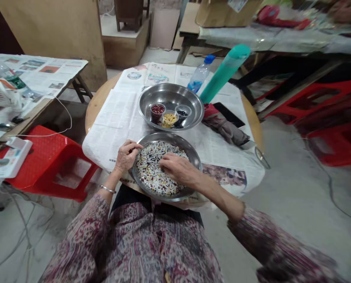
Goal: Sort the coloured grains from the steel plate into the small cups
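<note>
Round wooden table point(93, 110), printed newspaper point(110, 114) over it. Round steel far basin point(175, 92) beyond round steel near basin point(196, 158). My right hand point(175, 166) in near basin, fingers bunched; my left hand point(126, 155) half-curled at its left rim; can't tell whether either pinches anything. Clear plastic cups point(169, 122) beyond near basin. Mixed white, black, red, yellow grains point(149, 173) inside near basin.

We have a round table point(97, 104) before us, its wooden edge showing left and right of the newspaper point(119, 108) spread over it. On the newspaper we see one near basin point(196, 154) and, just beyond it, a far basin point(175, 89). At the far right we find a bottle point(199, 76) and green tube point(225, 72); nearer, a cloth point(228, 127) lies beside a dark slab point(230, 114).
</note>
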Available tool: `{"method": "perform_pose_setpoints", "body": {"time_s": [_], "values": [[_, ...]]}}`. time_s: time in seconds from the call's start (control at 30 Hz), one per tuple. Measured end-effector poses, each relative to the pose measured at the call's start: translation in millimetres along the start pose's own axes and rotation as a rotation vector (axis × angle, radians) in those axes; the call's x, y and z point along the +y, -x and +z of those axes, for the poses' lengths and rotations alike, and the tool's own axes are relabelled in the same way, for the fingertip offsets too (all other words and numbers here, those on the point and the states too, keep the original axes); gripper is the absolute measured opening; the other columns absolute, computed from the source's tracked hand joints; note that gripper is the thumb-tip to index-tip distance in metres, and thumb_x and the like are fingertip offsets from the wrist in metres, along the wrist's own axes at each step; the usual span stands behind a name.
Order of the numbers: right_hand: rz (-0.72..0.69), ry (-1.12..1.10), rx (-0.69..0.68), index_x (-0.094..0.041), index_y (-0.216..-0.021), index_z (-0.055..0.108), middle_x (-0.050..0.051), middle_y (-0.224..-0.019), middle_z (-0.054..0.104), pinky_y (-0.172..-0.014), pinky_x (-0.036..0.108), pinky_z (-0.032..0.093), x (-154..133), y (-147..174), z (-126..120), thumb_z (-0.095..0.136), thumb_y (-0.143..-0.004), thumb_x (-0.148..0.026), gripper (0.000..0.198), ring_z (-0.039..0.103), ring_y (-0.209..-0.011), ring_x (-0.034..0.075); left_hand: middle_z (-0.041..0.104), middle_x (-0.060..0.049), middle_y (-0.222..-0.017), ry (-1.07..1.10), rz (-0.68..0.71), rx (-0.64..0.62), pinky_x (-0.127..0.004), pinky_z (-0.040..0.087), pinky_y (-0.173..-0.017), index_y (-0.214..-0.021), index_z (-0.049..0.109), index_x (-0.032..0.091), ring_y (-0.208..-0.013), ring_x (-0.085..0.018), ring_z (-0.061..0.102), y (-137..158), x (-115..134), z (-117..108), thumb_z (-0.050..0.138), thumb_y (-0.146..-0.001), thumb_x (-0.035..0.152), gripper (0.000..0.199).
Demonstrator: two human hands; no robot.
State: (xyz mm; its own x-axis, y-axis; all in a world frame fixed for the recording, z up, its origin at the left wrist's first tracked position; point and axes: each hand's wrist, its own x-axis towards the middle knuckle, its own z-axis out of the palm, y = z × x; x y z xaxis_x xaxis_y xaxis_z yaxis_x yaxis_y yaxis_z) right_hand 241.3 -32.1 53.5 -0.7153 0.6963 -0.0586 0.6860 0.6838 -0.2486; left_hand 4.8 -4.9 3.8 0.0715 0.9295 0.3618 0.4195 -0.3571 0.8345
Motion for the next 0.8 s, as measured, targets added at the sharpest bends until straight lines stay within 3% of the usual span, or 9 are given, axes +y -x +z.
{"method": "perform_pose_setpoints", "body": {"time_s": [0.1, 0.23, 0.33, 0.47, 0.57, 0.67, 0.8], "values": [[0.065, -0.007, -0.041, -0.019, -0.083, 0.064, 0.005, -0.089, 0.064, -0.071, 0.026, 0.04, 8, 33, -4, 0.055, -0.092, -0.011, 0.015, 0.056, -0.081, 0.015, 0.065, -0.003, -0.088, 0.018, -0.008, -0.003, -0.025, 0.048, -0.074, -0.086, 0.077, 0.018, -0.081, -0.014, 0.06, 0, 0, 0, 0.055, -0.083, 0.005, 0.026], [0.125, 0.028, -0.074, -0.02, -0.081, 0.065, 0.005, -0.091, 0.066, -0.071, 0.026, 0.041, 9, 57, -3, 0.061, -0.092, -0.021, 0.012, 0.06, -0.084, 0.017, 0.064, -0.003, -0.089, 0.027, -0.009, -0.01, -0.025, 0.047, -0.075, -0.086, 0.078, 0.018, -0.082, -0.014, 0.06, 0, 0, -1, 0.055, -0.083, 0.005, 0.027], [0.253, 0.105, 0.025, -0.019, -0.084, 0.065, 0.007, -0.093, 0.066, -0.075, 0.028, 0.044, 10, 55, 4, 0.057, -0.093, -0.02, 0.012, 0.062, -0.089, 0.019, 0.064, -0.003, -0.089, 0.028, -0.008, -0.013, -0.025, 0.047, -0.074, -0.087, 0.078, 0.018, -0.083, -0.014, 0.06, 0, 0, -2, 0.055, -0.084, 0.006, 0.026], [0.472, 0.141, 0.223, -0.017, -0.109, 0.063, 0.013, -0.107, 0.066, -0.083, 0.032, 0.048, 15, 39, 14, 0.054, -0.096, -0.029, 0.019, 0.063, -0.101, 0.025, 0.064, -0.003, -0.089, 0.034, -0.009, -0.012, -0.024, 0.046, -0.072, -0.088, 0.078, 0.018, -0.082, -0.014, 0.06, 0, -1, -3, 0.055, -0.084, 0.006, 0.026], [0.547, 0.095, 0.236, -0.015, -0.117, 0.06, 0.017, -0.111, 0.066, -0.085, 0.035, 0.049, 15, 24, 21, 0.058, -0.096, -0.036, 0.03, 0.064, -0.103, 0.027, 0.064, -0.003, -0.089, 0.038, -0.009, -0.01, -0.024, 0.046, -0.072, -0.087, 0.078, 0.018, -0.081, -0.014, 0.06, 0, -1, -4, 0.056, -0.085, 0.008, 0.024], [0.51, -0.058, 0.188, -0.016, -0.112, 0.062, 0.014, -0.11, 0.068, -0.089, 0.034, 0.05, 12, 7, 22, 0.059, -0.092, -0.021, 0.021, 0.066, -0.104, 0.025, 0.064, -0.004, -0.091, 0.03, -0.003, -0.014, -0.024, 0.047, -0.074, -0.088, 0.078, 0.019, -0.083, -0.014, 0.061, 0, -1, -4, 0.056, -0.086, 0.007, 0.024], [0.297, -0.333, 0.134, -0.019, -0.101, 0.067, 0.007, -0.101, 0.072, -0.093, 0.033, 0.051, 2, -1, 13, 0.05, -0.086, -0.004, 0.026, 0.067, -0.098, 0.019, 0.064, -0.004, -0.092, 0.017, 0.001, -0.022, -0.025, 0.049, -0.077, -0.09, 0.077, 0.019, -0.085, -0.015, 0.062, 1, 0, -5, 0.056, -0.087, 0.007, 0.025]]}}
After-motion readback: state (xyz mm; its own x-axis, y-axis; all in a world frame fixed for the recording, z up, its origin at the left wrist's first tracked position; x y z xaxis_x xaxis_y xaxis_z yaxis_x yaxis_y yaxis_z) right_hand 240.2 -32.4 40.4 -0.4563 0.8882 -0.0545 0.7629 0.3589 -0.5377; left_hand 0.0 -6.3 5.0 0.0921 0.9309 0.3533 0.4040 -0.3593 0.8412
